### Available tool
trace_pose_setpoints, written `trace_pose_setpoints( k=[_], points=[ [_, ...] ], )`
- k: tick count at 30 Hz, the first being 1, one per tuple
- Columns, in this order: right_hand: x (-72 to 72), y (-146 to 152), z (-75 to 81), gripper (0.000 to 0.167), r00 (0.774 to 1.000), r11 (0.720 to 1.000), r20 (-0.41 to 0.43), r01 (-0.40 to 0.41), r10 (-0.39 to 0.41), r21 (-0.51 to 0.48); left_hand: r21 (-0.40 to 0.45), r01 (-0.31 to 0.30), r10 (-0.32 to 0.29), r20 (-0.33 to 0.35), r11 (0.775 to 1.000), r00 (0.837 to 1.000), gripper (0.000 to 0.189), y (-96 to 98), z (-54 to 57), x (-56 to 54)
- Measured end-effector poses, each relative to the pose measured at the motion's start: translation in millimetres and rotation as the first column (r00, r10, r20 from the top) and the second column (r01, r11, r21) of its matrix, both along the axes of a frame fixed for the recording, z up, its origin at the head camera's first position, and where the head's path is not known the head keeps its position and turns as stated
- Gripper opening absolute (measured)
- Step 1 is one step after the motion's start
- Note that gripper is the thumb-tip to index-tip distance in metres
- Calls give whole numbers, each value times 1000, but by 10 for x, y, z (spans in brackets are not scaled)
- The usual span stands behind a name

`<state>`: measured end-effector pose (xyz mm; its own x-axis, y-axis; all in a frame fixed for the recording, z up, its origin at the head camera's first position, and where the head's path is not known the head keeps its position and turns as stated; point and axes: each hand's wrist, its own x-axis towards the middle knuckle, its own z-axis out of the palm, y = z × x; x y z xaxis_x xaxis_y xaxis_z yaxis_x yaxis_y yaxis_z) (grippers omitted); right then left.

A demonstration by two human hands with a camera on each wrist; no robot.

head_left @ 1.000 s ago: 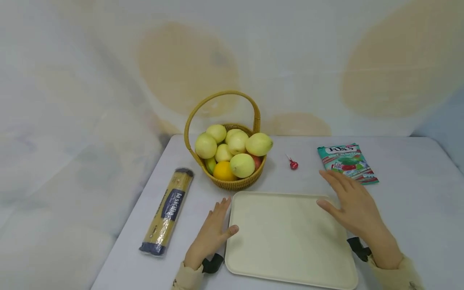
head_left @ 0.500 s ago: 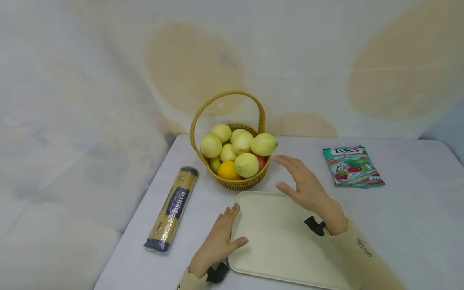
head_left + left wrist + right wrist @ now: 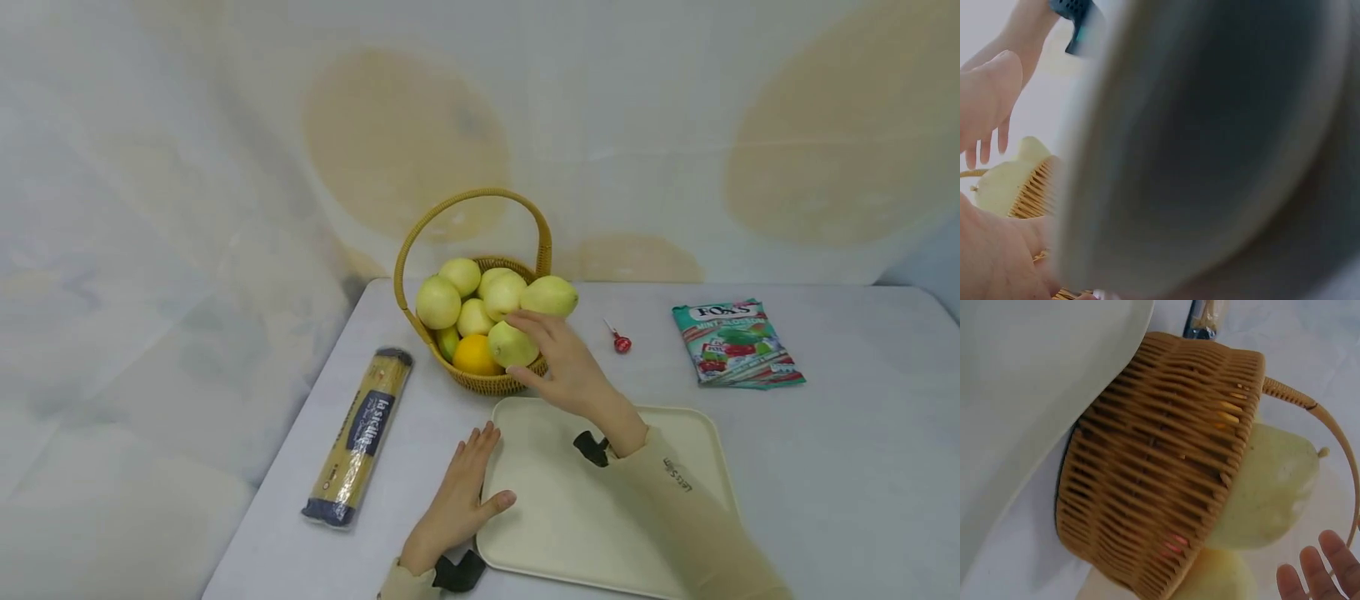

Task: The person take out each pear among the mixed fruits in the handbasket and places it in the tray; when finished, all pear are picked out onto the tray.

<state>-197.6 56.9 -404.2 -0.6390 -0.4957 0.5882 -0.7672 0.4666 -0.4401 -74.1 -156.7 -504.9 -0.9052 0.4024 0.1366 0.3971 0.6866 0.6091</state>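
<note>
A wicker basket (image 3: 487, 385) with a tall handle holds several pale yellow-green fruits and an orange fruit (image 3: 476, 356). My right hand (image 3: 570, 371) hovers at the basket's front right, fingers extended beside the front pale pear-like fruit (image 3: 507, 345). In the right wrist view, its fingertips (image 3: 1316, 572) stand apart from a pale fruit with a stem (image 3: 1272, 487). My left hand (image 3: 459, 498) lies with straight fingers along the left edge of a cream tray (image 3: 555, 517); whether it touches the tray I cannot tell. The tray's blurred rim fills much of the left wrist view.
A long pack of spaghetti (image 3: 360, 437) lies left of the tray. Right of the basket is a red lollipop (image 3: 622, 343), and farther right a green candy bag (image 3: 738, 343). A patterned cloth backdrop (image 3: 630, 150) rises behind the table.
My right hand has moved left from near the candy bag, passing over the lollipop, to the basket's front. The left hand stays by the tray's edge. The view has shifted slightly.
</note>
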Motion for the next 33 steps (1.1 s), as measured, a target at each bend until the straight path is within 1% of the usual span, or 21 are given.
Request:
trace_pose_setpoints(
  k=[2,6,8,13,17,23,28,33],
  points=[
    [-21,-48,-17,78,1000,1000,-7,14,-14,4,-3,-1,1,0,1000,1000,97,5,-4,-1],
    [-57,-117,-52,65,999,999,-18,39,-39,11,-19,-9,9,5,1000,1000,98,21,-2,0],
    [-73,-140,-69,62,999,999,-16,48,-48,17,-30,-13,13,7,999,1000,97,32,1,0],
    [-115,-176,-116,62,996,996,-3,84,-84,42,-50,-18,19,21,999,1000,94,53,16,3],
    [-152,-204,-175,61,993,991,-3,115,-115,74,-59,-21,22,16,998,1000,94,57,24,13],
    [-188,-257,-261,60,992,988,-7,122,-122,98,-52,-18,19,13,998,1000,93,54,27,44],
    [-199,-293,-292,63,989,984,10,144,-146,106,-41,-23,24,19,999,1000,91,47,31,53],
    [-219,-323,-302,65,987,980,3,160,-161,115,-47,-29,29,-5,998,1000,93,30,26,44]
  ],
)
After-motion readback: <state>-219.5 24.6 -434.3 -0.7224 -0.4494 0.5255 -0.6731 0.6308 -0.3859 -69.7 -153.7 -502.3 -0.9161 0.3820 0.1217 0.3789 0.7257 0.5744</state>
